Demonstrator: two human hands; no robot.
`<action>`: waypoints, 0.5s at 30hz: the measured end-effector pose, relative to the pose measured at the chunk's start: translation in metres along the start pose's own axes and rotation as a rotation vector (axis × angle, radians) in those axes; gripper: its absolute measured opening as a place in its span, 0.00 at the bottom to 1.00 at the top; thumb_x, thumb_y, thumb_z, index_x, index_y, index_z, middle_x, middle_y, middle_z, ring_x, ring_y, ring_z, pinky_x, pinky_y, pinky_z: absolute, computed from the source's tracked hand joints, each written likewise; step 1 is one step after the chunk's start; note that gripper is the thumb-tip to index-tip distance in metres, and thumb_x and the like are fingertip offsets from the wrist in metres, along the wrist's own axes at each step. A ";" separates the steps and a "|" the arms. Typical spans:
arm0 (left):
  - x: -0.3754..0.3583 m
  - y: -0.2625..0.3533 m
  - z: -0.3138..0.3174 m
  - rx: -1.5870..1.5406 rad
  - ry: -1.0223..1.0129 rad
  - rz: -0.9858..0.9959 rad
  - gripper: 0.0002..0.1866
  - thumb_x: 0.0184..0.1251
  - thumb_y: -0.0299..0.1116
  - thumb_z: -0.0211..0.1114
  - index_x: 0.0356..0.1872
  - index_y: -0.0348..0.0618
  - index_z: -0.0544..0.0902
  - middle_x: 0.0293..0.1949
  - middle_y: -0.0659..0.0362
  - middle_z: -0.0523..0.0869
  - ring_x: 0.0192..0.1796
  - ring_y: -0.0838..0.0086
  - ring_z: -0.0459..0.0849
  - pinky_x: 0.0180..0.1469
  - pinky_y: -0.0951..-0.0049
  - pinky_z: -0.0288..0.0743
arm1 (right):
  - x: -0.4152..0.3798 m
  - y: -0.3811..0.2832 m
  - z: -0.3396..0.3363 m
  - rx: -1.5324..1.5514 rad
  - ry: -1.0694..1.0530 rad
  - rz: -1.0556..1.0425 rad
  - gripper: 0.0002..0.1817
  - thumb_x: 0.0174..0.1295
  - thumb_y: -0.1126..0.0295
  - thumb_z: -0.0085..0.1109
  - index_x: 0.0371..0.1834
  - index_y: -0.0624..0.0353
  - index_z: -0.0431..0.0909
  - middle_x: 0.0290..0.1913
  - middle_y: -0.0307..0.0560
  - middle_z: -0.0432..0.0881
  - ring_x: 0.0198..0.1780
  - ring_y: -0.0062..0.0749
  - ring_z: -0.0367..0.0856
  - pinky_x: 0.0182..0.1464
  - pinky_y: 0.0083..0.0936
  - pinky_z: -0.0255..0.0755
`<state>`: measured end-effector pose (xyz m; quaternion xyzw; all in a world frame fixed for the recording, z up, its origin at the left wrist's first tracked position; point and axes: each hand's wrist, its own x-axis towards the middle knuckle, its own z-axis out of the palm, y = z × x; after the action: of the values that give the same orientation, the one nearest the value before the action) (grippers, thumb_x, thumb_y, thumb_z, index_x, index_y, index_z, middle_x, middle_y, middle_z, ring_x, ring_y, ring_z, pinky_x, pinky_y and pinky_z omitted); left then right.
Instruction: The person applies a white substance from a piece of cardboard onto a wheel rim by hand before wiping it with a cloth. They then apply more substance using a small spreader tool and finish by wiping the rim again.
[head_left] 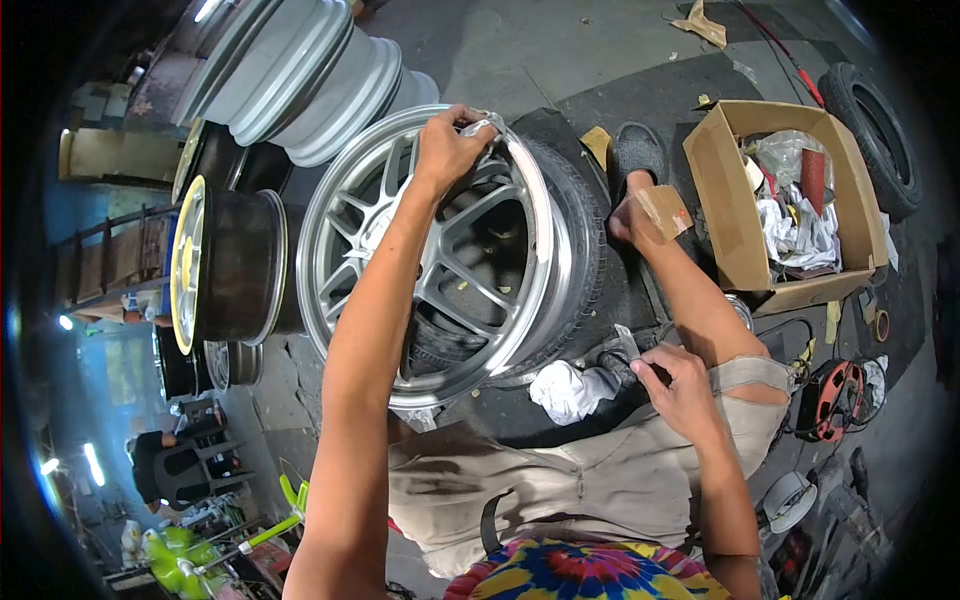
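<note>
A silver multi-spoke wheel rim point(437, 292) lies in front of me, tilted on a black tyre point(588, 265). A pale, putty-like strip point(530, 195) runs along the far right part of its lip. My left hand point(450, 150) is closed at the top of the rim, around a crumpled whitish cloth point(480, 127) pressed to the lip; its fingertips are partly hidden. Between thumb and fingers, my right hand point(680, 385) pinches a small flat greyish spreader point(627, 342) over my lap, apart from the rim. A white rag point(572, 392) lies nearby.
An open cardboard box point(725, 200) full of scraps stands right, with another tyre point(872, 140) behind it. Grey rims point(300, 80) and a black rim with a yellow lip point(235, 265) stand left. A red-and-black tool point(835, 400) and cable lie right. A person point(160, 465) is far left.
</note>
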<state>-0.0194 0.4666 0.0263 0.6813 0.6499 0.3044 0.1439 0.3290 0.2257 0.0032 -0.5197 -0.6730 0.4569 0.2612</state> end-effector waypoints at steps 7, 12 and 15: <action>0.009 0.006 0.007 -0.032 0.082 -0.263 0.17 0.48 0.38 0.72 0.34 0.33 0.87 0.30 0.47 0.89 0.36 0.63 0.88 0.44 0.68 0.79 | 0.001 0.001 0.002 -0.018 0.004 0.002 0.08 0.62 0.72 0.64 0.33 0.68 0.82 0.31 0.57 0.81 0.35 0.54 0.81 0.38 0.39 0.73; 0.017 -0.009 0.013 -0.092 0.171 -0.389 0.14 0.53 0.35 0.74 0.34 0.33 0.85 0.26 0.54 0.86 0.29 0.73 0.82 0.36 0.71 0.76 | -0.002 0.005 0.001 -0.010 0.029 -0.019 0.08 0.61 0.72 0.64 0.33 0.68 0.82 0.32 0.57 0.81 0.35 0.55 0.81 0.38 0.39 0.73; 0.012 -0.004 0.016 0.049 0.215 -0.241 0.15 0.52 0.35 0.73 0.35 0.34 0.86 0.27 0.51 0.87 0.30 0.71 0.84 0.37 0.70 0.77 | -0.001 0.003 0.001 -0.003 0.030 -0.020 0.08 0.61 0.72 0.64 0.33 0.68 0.82 0.32 0.57 0.81 0.35 0.55 0.81 0.38 0.39 0.73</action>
<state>-0.0134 0.4822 0.0147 0.5652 0.7459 0.3401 0.0925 0.3297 0.2243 0.0004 -0.5200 -0.6749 0.4454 0.2753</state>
